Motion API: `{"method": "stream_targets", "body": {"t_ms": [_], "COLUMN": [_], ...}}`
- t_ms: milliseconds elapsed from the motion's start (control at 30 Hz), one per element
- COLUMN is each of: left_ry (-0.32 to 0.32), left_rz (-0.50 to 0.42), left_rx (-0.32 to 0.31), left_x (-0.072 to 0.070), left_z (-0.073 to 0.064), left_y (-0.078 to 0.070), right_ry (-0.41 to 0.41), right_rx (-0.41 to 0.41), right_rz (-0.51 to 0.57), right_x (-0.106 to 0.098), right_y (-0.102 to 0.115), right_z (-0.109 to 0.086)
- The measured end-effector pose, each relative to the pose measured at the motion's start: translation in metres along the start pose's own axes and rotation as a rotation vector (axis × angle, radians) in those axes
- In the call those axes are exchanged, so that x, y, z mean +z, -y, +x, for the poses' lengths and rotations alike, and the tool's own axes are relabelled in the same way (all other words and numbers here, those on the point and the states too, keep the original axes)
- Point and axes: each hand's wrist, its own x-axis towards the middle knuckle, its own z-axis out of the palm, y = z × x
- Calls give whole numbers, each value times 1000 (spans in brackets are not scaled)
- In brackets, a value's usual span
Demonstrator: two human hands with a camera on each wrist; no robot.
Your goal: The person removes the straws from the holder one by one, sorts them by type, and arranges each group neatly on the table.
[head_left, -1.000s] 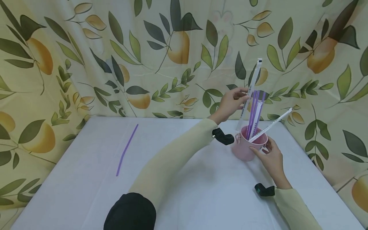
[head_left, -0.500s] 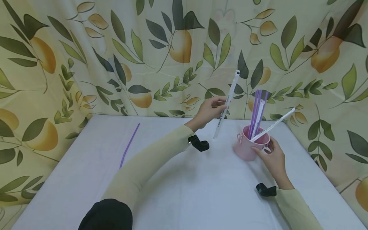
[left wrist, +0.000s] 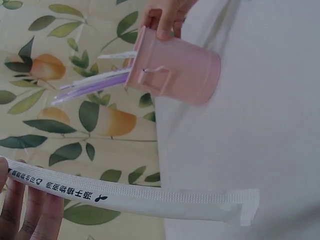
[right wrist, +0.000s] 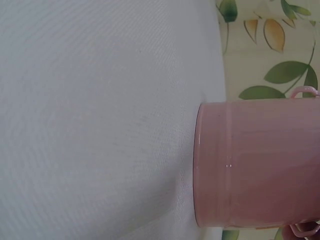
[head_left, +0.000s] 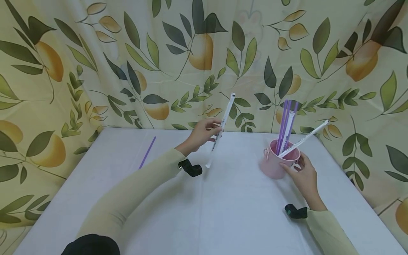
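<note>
A paper-wrapped straw (head_left: pixel 227 111) with black print is pinched between the thumb and fingers of my left hand (head_left: pixel 202 133), tilted above the white table. The left wrist view shows the wrapped straw (left wrist: pixel 130 199) close up, its far end in front of the tabletop. My right hand (head_left: pixel 305 180) grips the rim of a small pink bucket (head_left: pixel 273 168) with little side handles, standing on the table. Inside it are several purple straws (head_left: pixel 282 129) and a wrapped straw (head_left: pixel 289 129), with another wrapped straw (head_left: pixel 306 138) leaning out to the right. In the right wrist view the bucket (right wrist: pixel 265 165) hides most of the hand.
A single purple straw (head_left: pixel 147 151) lies on the white tabletop (head_left: pixel 236 209) at left, its near end hidden behind the left sleeve. A leaf-and-fruit patterned curtain (head_left: pixel 178 81) hangs behind the table's back edge.
My left hand has carried the wrapped straw from just above the bucket leftward and lower, away from it. The right hand has stayed on the bucket, which remains in place.
</note>
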Motion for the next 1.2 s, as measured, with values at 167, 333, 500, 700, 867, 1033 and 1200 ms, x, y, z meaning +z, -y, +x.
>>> {"method": "stream_targets", "body": {"t_ms": [167,333,500,700,867,1033,1200], "left_ry": [-37,-74,-115,-159,-188,-188,-169], "left_rz": [35,60,65,103,138,174,237], "left_rx": [-30,-74,-118,-165,-213,-251,-294], "left_x": [-20,-43,-71,-105,-130,-152,-172], "left_z": [-12,-24,-37,-53,-66,-76,-86], "left_y": [9,21,30,33,37,42,50], "right_ry": [8,6,7,6,10,6,13], "right_rx": [8,16,16,9,11,11,25], "right_rz": [-1,2,4,-2,-5,-11,-9], "right_x": [0,1,2,3,3,2,2], "right_y": [1,1,1,2,2,1,-1], "right_z": [1,1,1,3,3,3,2]}}
